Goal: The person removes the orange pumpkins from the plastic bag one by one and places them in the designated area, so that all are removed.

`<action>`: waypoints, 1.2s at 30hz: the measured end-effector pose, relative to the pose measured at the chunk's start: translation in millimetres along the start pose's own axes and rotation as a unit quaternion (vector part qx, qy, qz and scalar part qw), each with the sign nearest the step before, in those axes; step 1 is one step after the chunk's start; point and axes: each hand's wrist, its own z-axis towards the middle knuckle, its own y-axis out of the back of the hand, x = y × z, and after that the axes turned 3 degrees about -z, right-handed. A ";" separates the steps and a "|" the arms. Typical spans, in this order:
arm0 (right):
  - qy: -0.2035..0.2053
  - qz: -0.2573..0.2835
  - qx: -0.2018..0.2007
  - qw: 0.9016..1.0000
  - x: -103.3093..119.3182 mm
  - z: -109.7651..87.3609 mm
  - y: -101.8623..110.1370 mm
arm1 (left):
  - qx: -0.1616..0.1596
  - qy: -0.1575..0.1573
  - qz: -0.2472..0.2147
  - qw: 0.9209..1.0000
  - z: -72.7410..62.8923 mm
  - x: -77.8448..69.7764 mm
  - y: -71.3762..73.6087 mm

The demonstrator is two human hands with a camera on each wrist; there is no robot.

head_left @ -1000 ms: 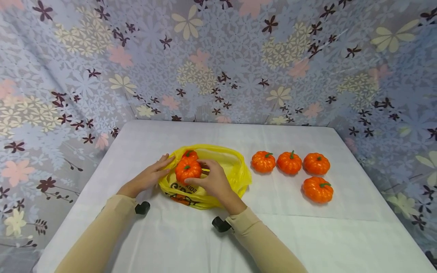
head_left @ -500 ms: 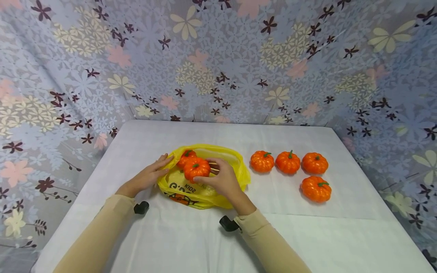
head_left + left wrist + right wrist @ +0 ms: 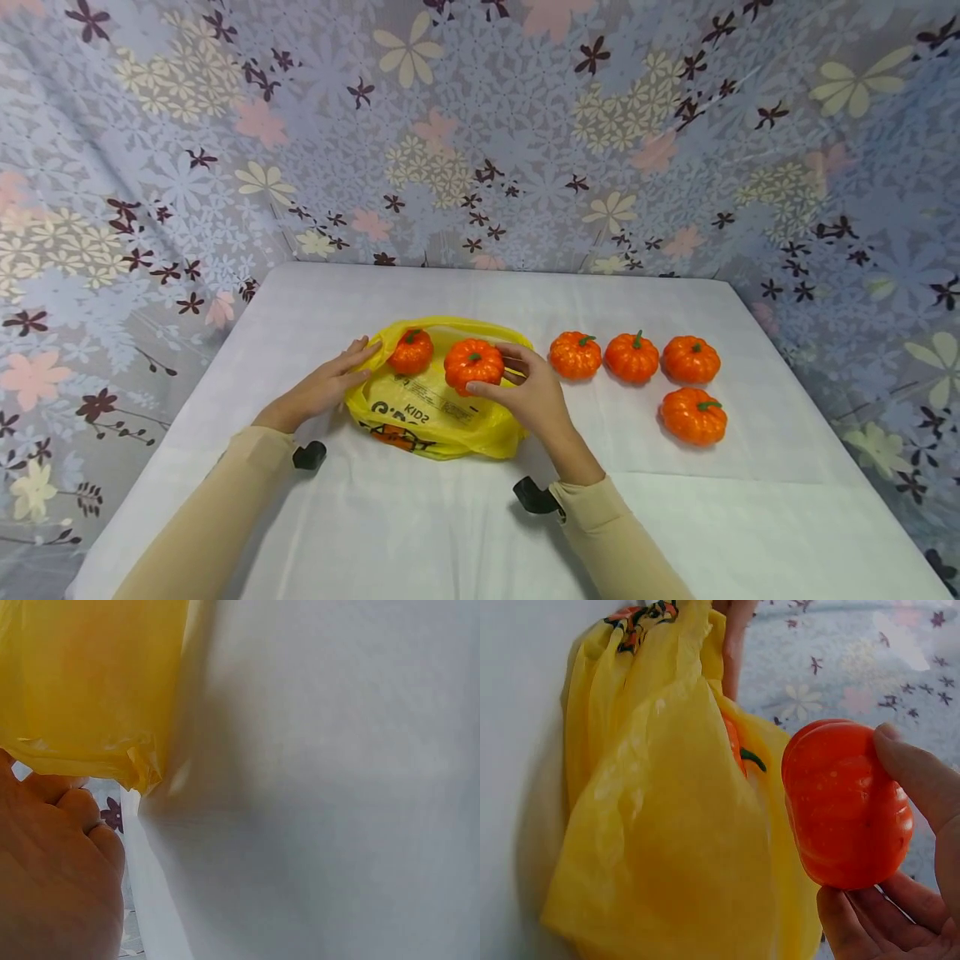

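Observation:
My right hand (image 3: 532, 392) grips an orange toy pumpkin (image 3: 474, 367) with a green stem above the yellow plastic bag (image 3: 427, 408). In the right wrist view the thumb is on one side of the pumpkin (image 3: 847, 806) and the fingers are on the other. My left hand (image 3: 322, 392) holds the left edge of the bag; its fingertips are partly hidden there. A second pumpkin (image 3: 411, 352) lies inside the bag, at its left end. The left wrist view shows the bag's outer side (image 3: 90, 682) above the curled fingers (image 3: 105, 847).
To the right of the bag, several more toy pumpkins stand on the white cloth: a row of three, with the middle one (image 3: 632, 358), and another (image 3: 693, 416) in front. A flowered curtain (image 3: 480, 133) rises behind the white table (image 3: 750, 533).
My right hand has carried its pumpkin rightward, away from the one lying in the bag, which now shows whole. The left hand stays at the bag's edge.

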 end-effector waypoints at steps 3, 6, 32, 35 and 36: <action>-0.010 -0.003 -0.006 1.000 -2.5 -3.0 7.1 | 0.000 0.000 0.001 1.000 0.0 0.2 -0.2; -0.017 -0.006 -0.012 1.000 -6.5 -4.9 14.2 | 0.000 0.001 -0.001 1.000 0.0 0.4 -0.1; -0.064 -0.071 -0.068 0.993 -39.5 -37.5 91.4 | 0.000 0.009 0.002 1.000 1.5 3.1 1.8; -0.074 -0.083 -0.081 0.990 -45.5 -44.0 107.1 | 0.001 0.008 -0.002 1.000 1.6 3.4 1.9; -0.077 -0.083 -0.084 0.990 -47.1 -45.9 112.2 | 0.002 0.010 -0.002 1.000 1.5 3.2 1.7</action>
